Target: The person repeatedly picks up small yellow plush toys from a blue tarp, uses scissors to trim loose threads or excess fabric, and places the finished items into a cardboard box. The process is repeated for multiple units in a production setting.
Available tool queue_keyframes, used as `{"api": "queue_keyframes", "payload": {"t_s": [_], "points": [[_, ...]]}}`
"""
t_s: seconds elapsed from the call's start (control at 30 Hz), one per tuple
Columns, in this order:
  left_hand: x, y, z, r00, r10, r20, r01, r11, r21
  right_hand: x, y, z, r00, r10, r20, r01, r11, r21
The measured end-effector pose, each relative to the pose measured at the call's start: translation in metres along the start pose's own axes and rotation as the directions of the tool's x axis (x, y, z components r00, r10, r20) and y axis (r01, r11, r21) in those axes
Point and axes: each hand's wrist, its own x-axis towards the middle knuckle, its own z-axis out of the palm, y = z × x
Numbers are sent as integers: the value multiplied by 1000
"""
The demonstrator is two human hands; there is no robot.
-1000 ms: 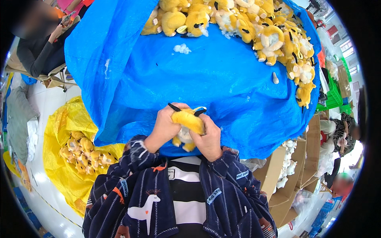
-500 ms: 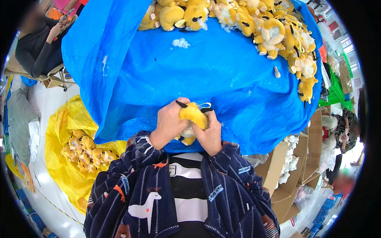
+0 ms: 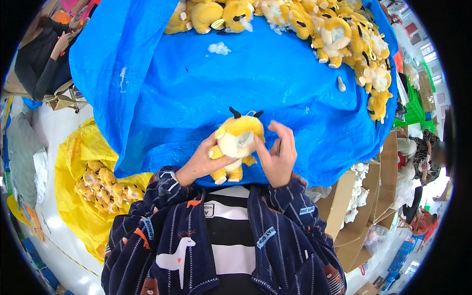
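A small yellow plush toy [image 3: 233,166] with black horns, cream feet and a loop on its head is upright above the blue sheet. Its face is a hole with white stuffing [image 3: 244,141] showing. My left hand [image 3: 202,163] grips the toy's body from the side, its thumb across the belly. Beside the toy's head, my right hand [image 3: 279,158] is open, fingers raised and bent. The right thumb tip is at the edge of the face hole; whether it presses there I cannot tell.
Many similar plush toys [image 3: 339,42] lie along the far and right edges of the blue sheet [image 3: 196,88]. A stuffing tuft [image 3: 219,48] and a small pale piece [image 3: 341,84] lie nearer. At left, a yellow bag [image 3: 73,162] holds more toys; cardboard boxes [image 3: 336,206] stand at right.
The toy has turned from head-top toward me to face-up, showing its stuffed hole. My right hand has let go of its head and lifted aside; my left has shifted down to its body.
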Motion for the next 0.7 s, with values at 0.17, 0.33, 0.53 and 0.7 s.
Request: {"api": "queue_keyframes", "payload": {"t_s": [0.17,0.33,0.53,0.7], "points": [[-5,0,6,978,205,-22,-193,949,251,-11,-22,-9,834,3,551,72,991,-115],[-17,6,17,974,226,30,-213,860,463,1,-24,-13,652,-49,757,-264,921,286],[-2,14,13,958,286,8,-244,801,546,1,-20,0,719,34,694,-345,884,314],[0,9,-1,989,87,-120,-85,996,26,11,-48,-40,888,8,459,-83,986,143]]}}
